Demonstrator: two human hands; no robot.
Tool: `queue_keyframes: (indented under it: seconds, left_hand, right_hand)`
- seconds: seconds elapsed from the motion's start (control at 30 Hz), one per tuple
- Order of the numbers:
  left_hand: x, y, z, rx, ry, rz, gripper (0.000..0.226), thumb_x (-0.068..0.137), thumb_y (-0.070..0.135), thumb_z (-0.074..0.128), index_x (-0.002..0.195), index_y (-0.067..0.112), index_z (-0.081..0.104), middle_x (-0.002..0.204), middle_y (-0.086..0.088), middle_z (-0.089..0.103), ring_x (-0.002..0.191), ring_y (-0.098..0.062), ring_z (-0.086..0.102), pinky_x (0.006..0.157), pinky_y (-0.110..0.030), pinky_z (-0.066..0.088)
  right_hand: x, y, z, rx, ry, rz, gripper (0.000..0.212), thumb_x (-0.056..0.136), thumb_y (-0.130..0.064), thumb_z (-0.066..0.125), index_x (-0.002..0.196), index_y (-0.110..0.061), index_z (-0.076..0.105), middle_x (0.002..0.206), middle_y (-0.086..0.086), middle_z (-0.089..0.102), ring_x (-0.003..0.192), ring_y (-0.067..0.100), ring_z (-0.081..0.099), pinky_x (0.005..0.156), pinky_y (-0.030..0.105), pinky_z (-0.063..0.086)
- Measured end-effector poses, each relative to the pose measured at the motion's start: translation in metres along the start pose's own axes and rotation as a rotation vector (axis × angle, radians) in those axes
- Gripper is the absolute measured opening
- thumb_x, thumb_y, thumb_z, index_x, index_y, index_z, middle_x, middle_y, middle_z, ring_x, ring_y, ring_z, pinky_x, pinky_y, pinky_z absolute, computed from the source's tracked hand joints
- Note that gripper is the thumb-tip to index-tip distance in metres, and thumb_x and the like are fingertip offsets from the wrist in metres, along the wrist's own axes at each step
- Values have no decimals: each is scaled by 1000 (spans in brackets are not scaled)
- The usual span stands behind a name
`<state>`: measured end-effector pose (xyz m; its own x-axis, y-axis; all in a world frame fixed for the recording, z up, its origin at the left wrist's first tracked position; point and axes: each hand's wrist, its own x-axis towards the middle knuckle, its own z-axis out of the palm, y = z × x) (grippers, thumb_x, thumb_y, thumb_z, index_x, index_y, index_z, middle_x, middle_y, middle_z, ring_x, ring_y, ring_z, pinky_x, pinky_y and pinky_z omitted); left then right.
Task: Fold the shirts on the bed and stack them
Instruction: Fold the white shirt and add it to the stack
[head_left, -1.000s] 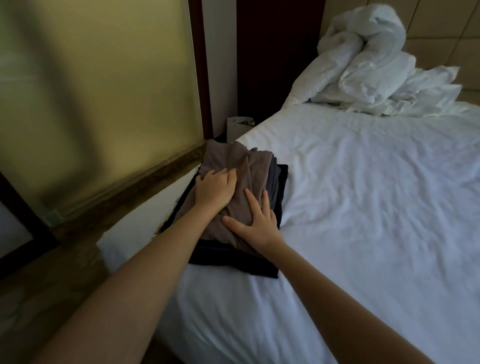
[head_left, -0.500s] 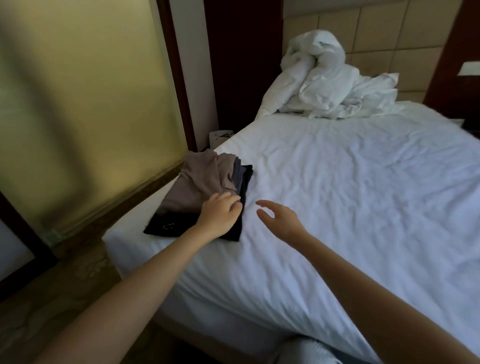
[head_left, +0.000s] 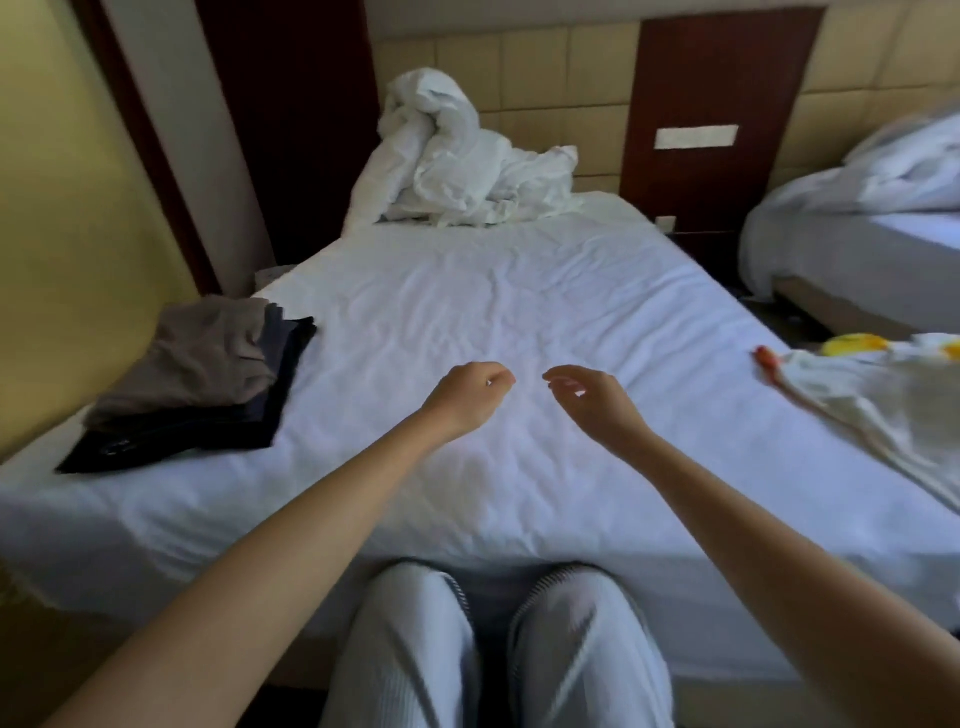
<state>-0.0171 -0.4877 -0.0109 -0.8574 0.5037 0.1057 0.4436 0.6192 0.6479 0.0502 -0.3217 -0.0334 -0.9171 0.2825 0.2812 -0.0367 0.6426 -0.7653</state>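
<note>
Over the middle of the bed (head_left: 519, 291), the left hand (head_left: 467, 397) and right hand (head_left: 592, 402) hover empty, fingers loosely curled. Folded shirts (head_left: 208, 384) sit stacked well left of both grips; an unfolded white shirt (head_left: 862, 395) lies well right.

Empty hands (head_left: 535, 400) above bed (head_left: 519, 322); stack (head_left: 208, 379) left.

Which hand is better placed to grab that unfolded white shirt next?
Right. The right hand is empty and nearer the white shirt at the bed's right edge; the left hand would have to cross over.
</note>
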Motion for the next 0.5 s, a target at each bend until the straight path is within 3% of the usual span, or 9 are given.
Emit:
queue_keyframes:
  seconds: [0.2, 0.3, 0.4, 0.5]
  left_hand:
    - [22, 80, 90, -67, -130, 111, 27, 94, 27, 44, 104, 20, 69, 112, 1, 66, 106, -17, 58, 89, -26, 43]
    - [37, 114, 133, -75, -214, 162, 26, 95, 23, 46, 107, 16, 68, 115, -1, 65, 108, -18, 57, 86, -23, 41]
    - [56, 147, 169, -68, -305, 203, 27, 95, 22, 47, 112, 15, 66, 120, -3, 64, 111, -20, 57, 89, -24, 42]
    - [75, 178, 197, -69, -365, 223, 30, 95, 23, 47, 119, 14, 63, 125, -6, 61, 114, -23, 55, 96, -30, 44]
  right_hand:
    - [-27, 54, -90, -74, 115, 95, 23, 89, -14, 52, 104, -19, 69, 100, 7, 71, 97, 22, 64, 90, 39, 48]
    - [-42, 83, -130, -154, 186, 159, 22, 90, -15, 52, 104, -20, 68, 101, 8, 70, 95, 22, 64, 82, 31, 48]
    - [-52, 118, -166, -245, 286, 222, 21, 90, -13, 53, 106, -13, 67, 111, 10, 67, 94, 21, 63, 68, 16, 40]
    - [-55, 153, -193, -477, 312, 360, 34, 90, -22, 54, 123, -16, 58, 124, 10, 60, 113, 32, 54, 88, 31, 40]
